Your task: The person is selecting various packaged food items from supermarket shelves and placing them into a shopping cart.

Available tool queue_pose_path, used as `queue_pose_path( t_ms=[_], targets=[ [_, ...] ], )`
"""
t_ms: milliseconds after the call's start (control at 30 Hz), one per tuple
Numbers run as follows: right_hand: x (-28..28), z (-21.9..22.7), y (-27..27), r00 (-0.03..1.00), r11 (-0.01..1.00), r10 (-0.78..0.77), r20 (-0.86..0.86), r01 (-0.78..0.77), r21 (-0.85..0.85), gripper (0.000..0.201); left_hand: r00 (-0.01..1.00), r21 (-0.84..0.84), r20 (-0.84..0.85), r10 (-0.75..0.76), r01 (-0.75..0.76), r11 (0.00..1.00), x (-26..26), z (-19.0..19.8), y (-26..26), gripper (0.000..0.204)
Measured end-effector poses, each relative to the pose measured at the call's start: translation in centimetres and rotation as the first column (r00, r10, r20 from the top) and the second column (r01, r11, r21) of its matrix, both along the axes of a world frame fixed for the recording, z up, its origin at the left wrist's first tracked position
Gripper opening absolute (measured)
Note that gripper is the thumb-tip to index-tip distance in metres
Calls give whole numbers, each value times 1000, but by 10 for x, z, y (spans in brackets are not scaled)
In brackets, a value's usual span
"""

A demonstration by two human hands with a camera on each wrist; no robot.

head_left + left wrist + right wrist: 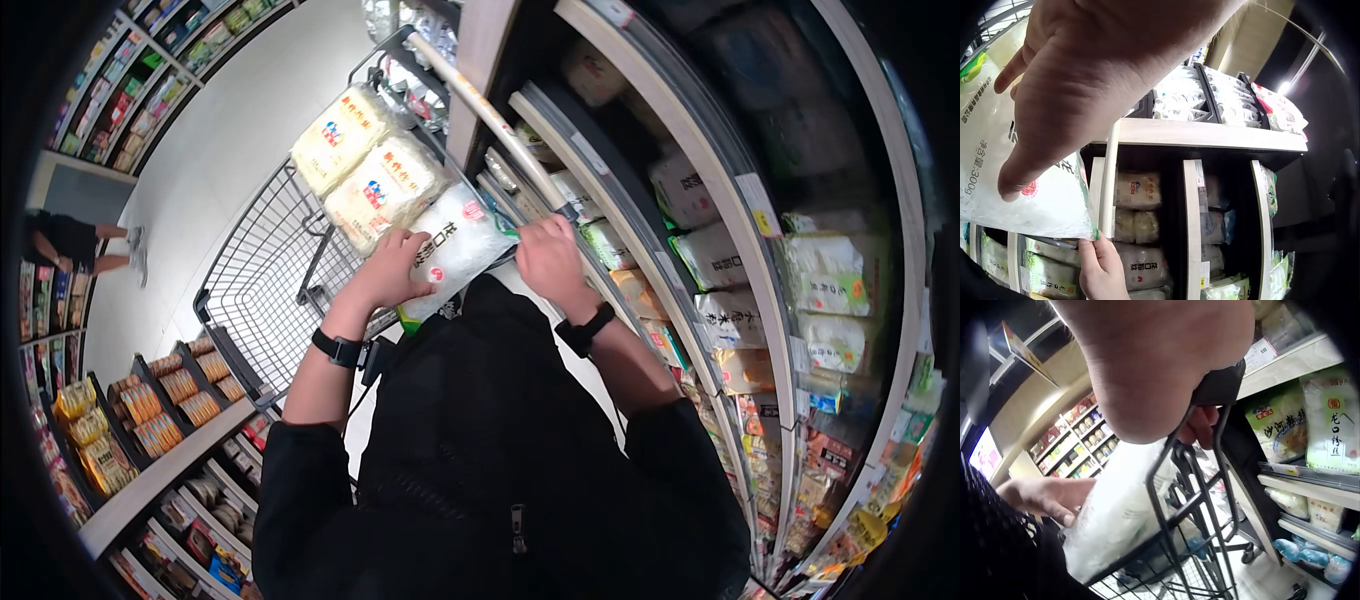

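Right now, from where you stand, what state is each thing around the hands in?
Left hand: spread on the white bag, thumb across its face.
Right hand: pinching the bag's green corner.
White bag: plump, looks sealed, printed face up.
Two cream packs: wrapped, side by side.
Cart: upright, bearing the packs.
Shelves: stocked.
Wristbands: fastened.

A black wire cart (203, 300) stands on a pale tiled floor (225, 150). Two cream packs (362, 160) lie side by side along its handle-side edge, with a white packet (455, 240) next to them at the near corner. The lower-left shelf (165, 465) bears yellow packs (105, 455) and orange packs (165, 400) behind its edge; the right-hand shelves (770, 215) bear more bagged goods (830, 285).
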State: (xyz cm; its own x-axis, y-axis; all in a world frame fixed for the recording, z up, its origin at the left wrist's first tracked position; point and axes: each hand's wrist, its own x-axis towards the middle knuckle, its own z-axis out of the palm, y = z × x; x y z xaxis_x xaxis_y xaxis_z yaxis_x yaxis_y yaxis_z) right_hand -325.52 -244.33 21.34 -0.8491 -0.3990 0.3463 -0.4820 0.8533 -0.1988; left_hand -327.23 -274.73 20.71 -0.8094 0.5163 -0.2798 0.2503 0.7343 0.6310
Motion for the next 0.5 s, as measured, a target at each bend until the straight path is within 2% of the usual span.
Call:
queue_pose_path(
  t_ms=[33,67,167,300,367,433,500],
  targets=[
    [-1,-3,-3,999,1000,3,-37,-2,21,8,1000,-19,-24,2,-2,1000,2,0,-1,80],
    [-2,-6,-4,999,1000,17,-27,-17,9,8,1000,-12,21,22,-21,1000,4,2,-3,83],
    [-5,-5,-2,999,999,41,4,-41,-2,8,999,-9,7,52,-52,999,3,-2,-6,84],
    [-4,-2,3,995,992,99,15,-97,-76,9,997,-9,30,68,-67,998,8,0,-4,86],
    [-1,4,7,997,993,80,23,-77,-91,15,999,-24,13,39,-39,999,7,-4,2,88],
    [5,9,7,990,994,49,130,-35,-103,22,997,-32,14,74,-74,997,9,-5,5,88],
    [1,6,1,989,994,71,133,-59,-96,26,996,-29,35,83,-82,996,14,-5,0,88]
  ],
)
